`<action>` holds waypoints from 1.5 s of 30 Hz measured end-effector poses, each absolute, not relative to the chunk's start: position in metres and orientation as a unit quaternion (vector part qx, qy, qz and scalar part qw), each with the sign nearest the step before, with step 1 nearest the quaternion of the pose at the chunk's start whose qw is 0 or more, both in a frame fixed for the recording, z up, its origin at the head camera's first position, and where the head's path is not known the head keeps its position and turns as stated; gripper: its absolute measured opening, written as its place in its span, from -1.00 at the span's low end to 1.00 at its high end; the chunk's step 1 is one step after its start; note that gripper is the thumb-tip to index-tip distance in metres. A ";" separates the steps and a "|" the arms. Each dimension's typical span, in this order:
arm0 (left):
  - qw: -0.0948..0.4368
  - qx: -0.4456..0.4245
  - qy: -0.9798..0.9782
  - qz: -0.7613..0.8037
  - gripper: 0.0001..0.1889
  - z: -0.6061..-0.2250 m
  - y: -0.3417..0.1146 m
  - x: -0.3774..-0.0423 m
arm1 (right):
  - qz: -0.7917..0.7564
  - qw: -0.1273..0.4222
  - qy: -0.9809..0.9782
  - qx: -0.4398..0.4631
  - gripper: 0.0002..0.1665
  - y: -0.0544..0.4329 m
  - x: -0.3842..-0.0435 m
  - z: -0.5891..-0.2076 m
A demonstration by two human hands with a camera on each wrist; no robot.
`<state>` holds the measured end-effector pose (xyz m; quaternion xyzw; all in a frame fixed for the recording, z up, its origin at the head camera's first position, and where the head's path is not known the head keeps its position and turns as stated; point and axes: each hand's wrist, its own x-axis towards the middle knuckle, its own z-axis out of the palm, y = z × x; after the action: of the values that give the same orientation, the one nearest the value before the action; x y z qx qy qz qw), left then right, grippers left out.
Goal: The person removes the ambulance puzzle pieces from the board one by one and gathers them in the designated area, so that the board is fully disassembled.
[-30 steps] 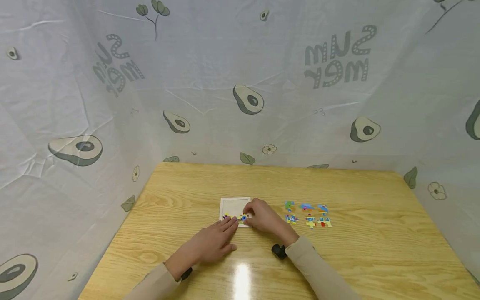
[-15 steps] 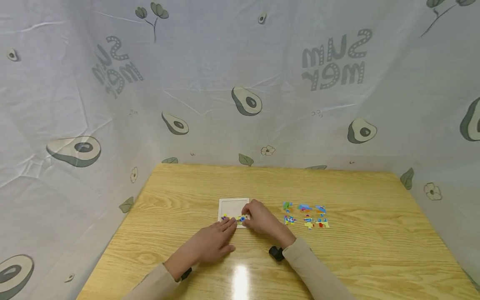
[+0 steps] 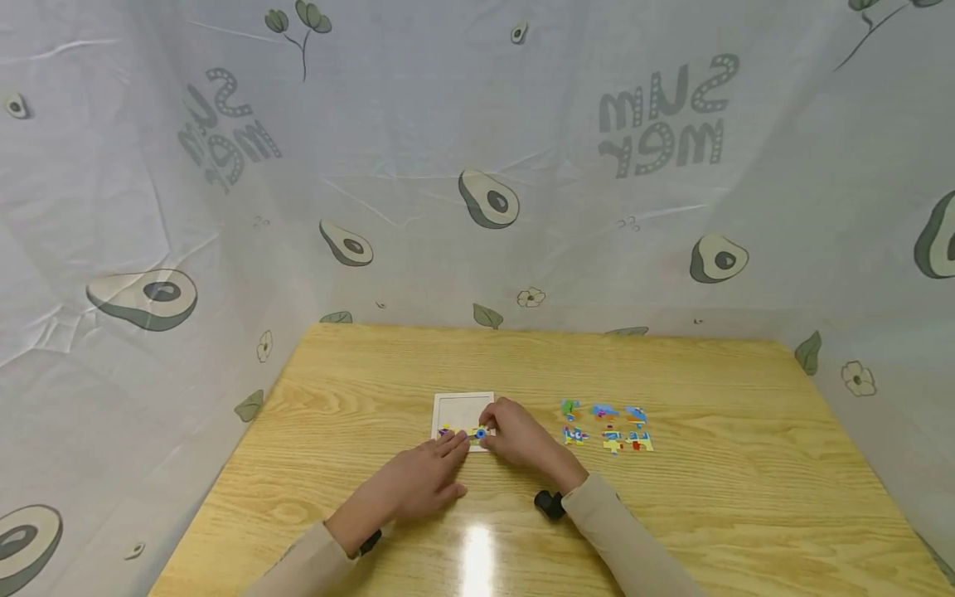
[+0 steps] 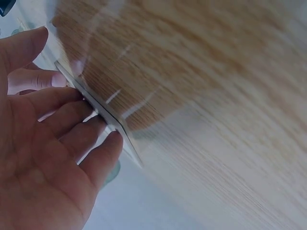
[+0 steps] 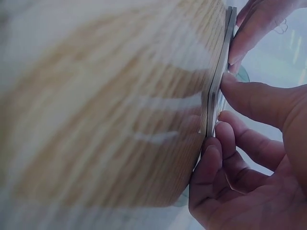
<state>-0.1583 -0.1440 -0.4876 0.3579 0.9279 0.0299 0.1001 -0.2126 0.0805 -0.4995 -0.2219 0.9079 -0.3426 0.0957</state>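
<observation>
A shallow white puzzle tray lies on the table in the head view, with colourful jigsaw pieces along its near edge. My left hand lies palm down with fairly straight fingers, their tips resting on the pieces at the tray's near side. At the tray's near right corner, my right hand pinches a yellow-and-blue jigsaw piece between thumb and fingers. The right wrist view shows my right thumb at the edge of the tray. Both wrist views show the tray edge-on, so its pieces are mostly hidden there.
To the right, several loose jigsaw pieces lie in two rows on the wooden table. A pale curtain with avocado prints hangs behind the table and along its sides.
Both hands keep nearly the same place at the tray, with only slight finger motion at most. The whole head view has shifted a little.
</observation>
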 end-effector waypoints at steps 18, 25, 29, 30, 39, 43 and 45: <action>0.093 0.360 0.928 0.019 -0.30 -0.486 -0.142 -0.159 | -0.331 0.049 0.916 -0.222 -0.76 0.082 -0.210 -0.497; 0.094 0.358 0.929 0.015 -0.30 -0.485 -0.142 -0.160 | -0.371 0.044 0.901 -0.223 -0.77 0.085 -0.208 -0.500; 0.095 0.355 0.930 0.014 -0.30 -0.487 -0.142 -0.160 | -0.386 0.037 0.895 -0.222 -0.77 0.084 -0.206 -0.500; 0.096 0.354 0.930 0.015 -0.30 -0.488 -0.142 -0.160 | -0.392 0.036 0.893 -0.219 -0.77 0.084 -0.205 -0.500; 0.101 0.344 0.933 0.023 -0.30 -0.493 -0.140 -0.159 | -0.463 0.020 0.872 -0.157 -0.73 0.095 -0.199 -0.487; 0.095 0.347 0.933 0.021 -0.29 -0.492 -0.140 -0.158 | -0.490 0.017 0.859 -0.148 -0.73 0.109 -0.199 -0.478; 0.093 0.349 0.932 0.018 -0.29 -0.491 -0.140 -0.158 | -0.502 0.017 0.853 -0.142 -0.76 0.117 -0.198 -0.473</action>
<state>-0.1579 -0.1400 -0.4914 0.3489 0.9323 0.0185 0.0931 -0.1981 0.1171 -0.4728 -0.1422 0.8530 -0.5019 0.0173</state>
